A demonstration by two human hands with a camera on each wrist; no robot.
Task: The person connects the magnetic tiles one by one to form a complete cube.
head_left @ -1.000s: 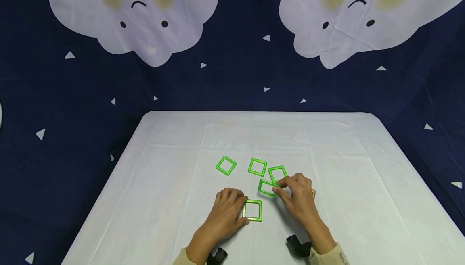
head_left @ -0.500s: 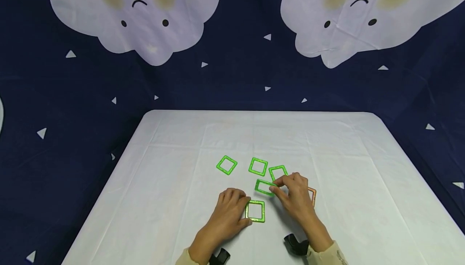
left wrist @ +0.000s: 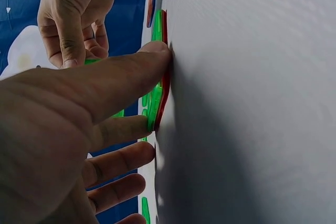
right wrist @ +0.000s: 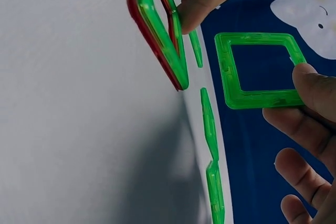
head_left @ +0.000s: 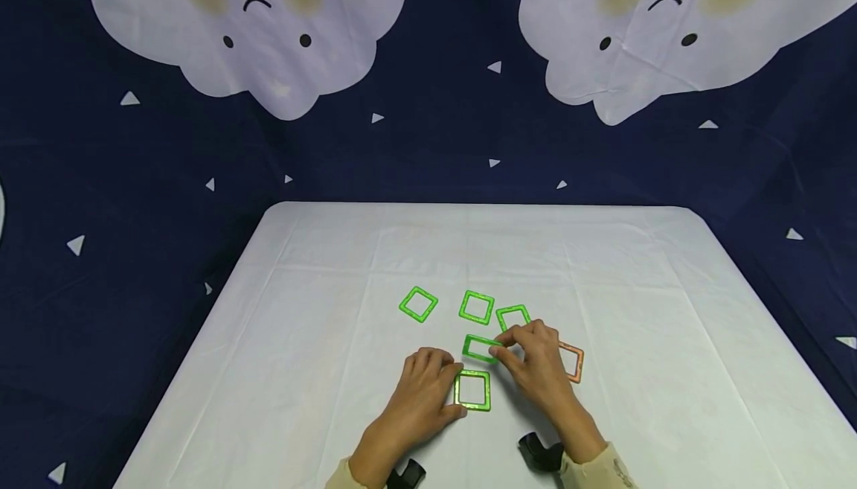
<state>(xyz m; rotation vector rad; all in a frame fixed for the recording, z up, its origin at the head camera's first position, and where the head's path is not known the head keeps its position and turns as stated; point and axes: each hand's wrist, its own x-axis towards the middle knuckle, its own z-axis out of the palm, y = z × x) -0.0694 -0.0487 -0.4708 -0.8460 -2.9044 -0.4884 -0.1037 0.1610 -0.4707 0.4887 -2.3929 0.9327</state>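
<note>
Head view: we see the right hand [head_left: 535,362] pinching a green frame [head_left: 465,345] between thumb and forefinger, above the tabletop [head_left: 335,288]. Nearer us, the left hand [head_left: 423,392] grips a green square [head_left: 487,391] by its left side. Beyond lie three loose pieces: a diamond-turned square [head_left: 429,311] on the left, a middle square [head_left: 492,310], and a right-hand square [head_left: 500,320], its near part covered by the right hand. That hand also hides part of an orange frame [head_left: 580,366]. We note a navy backdrop [head_left: 428,139] behind.

Left wrist view: we find a red layer [left wrist: 166,98] under the gripped green square. The thumb crosses the stack, blocking its middle; the remaining fingers are loosely spread.

Right wrist view: we see the pinched frame clear of the tabletop, apart from the stack, its right edge partly behind the thumb. The lower fingers stand apart.
</note>
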